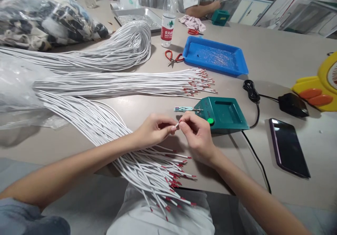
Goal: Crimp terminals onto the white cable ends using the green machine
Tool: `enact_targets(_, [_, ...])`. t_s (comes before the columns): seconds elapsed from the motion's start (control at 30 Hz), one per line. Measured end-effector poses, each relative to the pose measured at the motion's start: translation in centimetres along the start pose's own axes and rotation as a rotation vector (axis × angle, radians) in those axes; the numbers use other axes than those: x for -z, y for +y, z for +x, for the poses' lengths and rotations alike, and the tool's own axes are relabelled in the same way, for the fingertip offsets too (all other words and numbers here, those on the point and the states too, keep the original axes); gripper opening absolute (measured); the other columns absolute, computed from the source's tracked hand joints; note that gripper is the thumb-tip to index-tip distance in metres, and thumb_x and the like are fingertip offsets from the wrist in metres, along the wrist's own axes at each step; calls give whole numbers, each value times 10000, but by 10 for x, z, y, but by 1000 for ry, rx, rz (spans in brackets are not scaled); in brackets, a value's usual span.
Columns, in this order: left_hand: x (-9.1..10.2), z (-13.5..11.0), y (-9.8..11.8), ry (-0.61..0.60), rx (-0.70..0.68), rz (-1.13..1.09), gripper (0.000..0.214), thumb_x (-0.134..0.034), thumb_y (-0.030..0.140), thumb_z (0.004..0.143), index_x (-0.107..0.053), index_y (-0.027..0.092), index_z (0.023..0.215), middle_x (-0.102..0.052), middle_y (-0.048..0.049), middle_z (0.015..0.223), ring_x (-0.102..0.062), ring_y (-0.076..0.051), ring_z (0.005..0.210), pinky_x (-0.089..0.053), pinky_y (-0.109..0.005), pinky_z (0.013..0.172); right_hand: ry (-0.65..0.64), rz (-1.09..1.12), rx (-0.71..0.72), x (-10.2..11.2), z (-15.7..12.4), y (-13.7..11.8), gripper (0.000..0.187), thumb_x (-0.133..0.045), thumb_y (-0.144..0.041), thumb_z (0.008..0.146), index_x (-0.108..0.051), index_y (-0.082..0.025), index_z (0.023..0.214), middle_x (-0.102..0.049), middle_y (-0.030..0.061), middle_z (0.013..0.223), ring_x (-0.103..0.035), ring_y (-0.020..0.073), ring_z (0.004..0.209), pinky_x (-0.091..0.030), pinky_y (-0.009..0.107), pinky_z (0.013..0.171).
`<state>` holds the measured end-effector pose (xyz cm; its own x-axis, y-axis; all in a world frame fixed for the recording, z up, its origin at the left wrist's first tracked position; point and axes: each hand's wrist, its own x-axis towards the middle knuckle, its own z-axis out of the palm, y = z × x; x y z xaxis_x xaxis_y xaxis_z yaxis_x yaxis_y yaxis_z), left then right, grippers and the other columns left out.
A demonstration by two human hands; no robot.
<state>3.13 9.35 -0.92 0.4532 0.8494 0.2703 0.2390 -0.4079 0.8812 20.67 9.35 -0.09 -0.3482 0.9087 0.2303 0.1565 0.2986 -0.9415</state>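
Note:
Between my two hands is the end of one white cable (177,125) with a red tip. My left hand (155,129) pinches the white sheath, while the fingertips of my right hand (196,131) close on the red end. Just behind my right hand stands a green bench device (229,113) with a green button and a small metal clip piece at its left. Under my left forearm a bundle of white cables (139,171) with red ends fans over the table edge onto my lap. Another bundle (126,84) lies straight across the table, its ends copper-red.
Behind are red-handled cutters (172,57), a blue tray (192,57) with scraps, a water bottle (168,24) and a coiled cable bundle (131,45). A phone (289,147), a black adapter (293,105) and a yellow object (325,80) lie right. Another person's arm (202,9) shows at the far side.

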Motion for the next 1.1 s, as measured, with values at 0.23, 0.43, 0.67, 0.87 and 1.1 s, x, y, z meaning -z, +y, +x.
enact_targets(0.23, [18,-2,-10,247,-692,744,139,-535,133,829,-661,174,870,-661,-43,700,-529,-100,567,-371,-219,499,-299,834,-675,-10,-6,-16,215,-551,-306,773,-412,-184,664,-253,-62,610,-158,67,491,-128,211,438])
enact_targets(0.43, [4,3,9,198,93,-164,205,-632,284,784,-644,103,688,-583,-17,540,-436,-49,401,-347,-170,386,155,-129,-19,-3,-3,-2,130,-496,-291,859,-565,-185,888,-485,-6,678,-392,102,546,-321,240,503])
enact_targets(0.67, [14,10,10,19,605,-847,181,-744,251,664,-662,91,672,-576,1,550,-368,3,376,-266,-105,338,158,-812,451,2,-2,9,272,-494,-202,877,-565,-227,1139,-608,83,976,-576,179,833,-456,278,668])
enact_targets(0.87, [14,11,6,-102,707,-952,158,-720,203,685,-650,71,634,-537,8,550,-334,21,389,-254,-86,343,119,-821,553,7,2,17,252,-497,-189,877,-600,-245,1101,-625,80,960,-578,171,813,-460,276,679])
enact_targets(1.1, [5,6,7,-158,647,-829,261,-748,320,671,-626,89,673,-560,2,580,-387,-5,403,-307,-128,382,141,-721,586,5,-1,19,132,-518,-141,843,-625,-216,865,-634,61,828,-569,173,788,-433,286,680])
